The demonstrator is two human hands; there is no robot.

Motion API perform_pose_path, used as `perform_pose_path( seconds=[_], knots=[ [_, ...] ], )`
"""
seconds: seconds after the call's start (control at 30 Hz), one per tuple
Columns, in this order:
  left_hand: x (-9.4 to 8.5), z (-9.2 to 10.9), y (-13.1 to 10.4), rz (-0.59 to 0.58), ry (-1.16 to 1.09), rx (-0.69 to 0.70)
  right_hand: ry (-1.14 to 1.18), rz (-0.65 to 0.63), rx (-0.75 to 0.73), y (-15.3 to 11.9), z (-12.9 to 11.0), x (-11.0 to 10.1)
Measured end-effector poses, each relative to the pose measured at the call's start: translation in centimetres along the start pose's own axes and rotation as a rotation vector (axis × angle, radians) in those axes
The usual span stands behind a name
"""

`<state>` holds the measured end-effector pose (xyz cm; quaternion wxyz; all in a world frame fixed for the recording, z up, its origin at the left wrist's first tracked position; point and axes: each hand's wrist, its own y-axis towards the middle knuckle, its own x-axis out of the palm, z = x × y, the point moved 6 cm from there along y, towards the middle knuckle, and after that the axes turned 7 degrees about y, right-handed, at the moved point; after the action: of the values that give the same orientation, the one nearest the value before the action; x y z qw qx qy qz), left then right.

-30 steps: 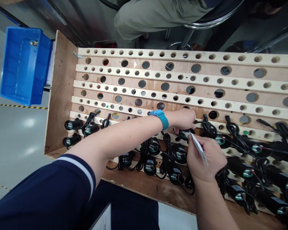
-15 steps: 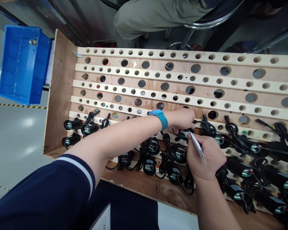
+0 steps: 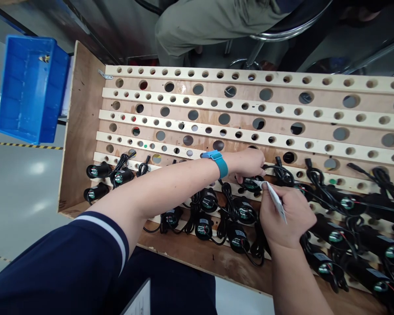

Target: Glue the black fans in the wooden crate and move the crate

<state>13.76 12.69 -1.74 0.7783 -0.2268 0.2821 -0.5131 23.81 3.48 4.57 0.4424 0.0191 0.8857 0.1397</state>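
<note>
My left hand (image 3: 252, 163) reaches across the wooden rack, fingers closed at a black cylindrical housing (image 3: 251, 184) with a green circuit board in its end. The grip is partly hidden under the hand. In my right hand (image 3: 289, 216) is a white squeeze tube (image 3: 277, 202), its pale nozzle pointing at that housing's open end. Whether the nozzle touches the board I cannot tell. A coiled black cable (image 3: 229, 199) and another black housing (image 3: 244, 210) lie just below.
Drilled strips with rows of round holes run along the wooden rack (image 3: 67, 131). More black housings with cables (image 3: 344, 234) fill its right front. A blue bin (image 3: 22, 87) stands at the left. Beyond the far edge a person's trouser leg (image 3: 190, 26) shows beside a stool (image 3: 292, 34).
My right hand and the squeeze tube have shifted slightly right, drawing the nozzle back a little from the housing. My left hand stays almost where it was.
</note>
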Motion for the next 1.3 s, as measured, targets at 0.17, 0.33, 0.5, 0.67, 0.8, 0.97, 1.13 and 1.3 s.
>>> perform_pose_path(
  seconds=[0.17, 0.33, 0.5, 0.67, 0.8, 0.97, 1.13, 1.3],
  knots=[
    [-0.1, 0.2, -0.4, -0.008, 0.03, -0.007, -0.029, 0.005, -0.004, 0.0, 0.0, -0.1],
    [-0.1, 0.3, -0.7, -0.023, 0.016, 0.002, -0.063, 0.013, 0.009, -0.6, -0.4, -0.5],
    [-0.1, 0.3, -0.7, -0.01, 0.016, 0.02, 0.026, -0.003, 0.0, -1.2, -1.0, -0.4],
    [-0.1, 0.3, -0.7, 0.001, 0.026, 0.014, 0.057, -0.044, -0.02, -1.1, -1.4, 0.4],
    [-0.1, 0.2, -0.5, 0.006, 0.023, 0.012, 0.054, -0.038, -0.048, -0.9, -1.4, 0.5],
    [-0.2, 0.2, -0.3, 0.024, 0.074, 0.041, 0.059, -0.052, -0.065, -0.7, -1.3, 0.5],
    [0.0, 0.1, -0.2, -0.004, 0.07, 0.02, 0.033, -0.049, -0.063, -0.7, -1.1, 0.3],
    [0.0, 0.0, -0.2, -0.003, 0.058, 0.022, -0.007, -0.043, -0.062, -1.0, -0.8, 0.1]
  ],
)
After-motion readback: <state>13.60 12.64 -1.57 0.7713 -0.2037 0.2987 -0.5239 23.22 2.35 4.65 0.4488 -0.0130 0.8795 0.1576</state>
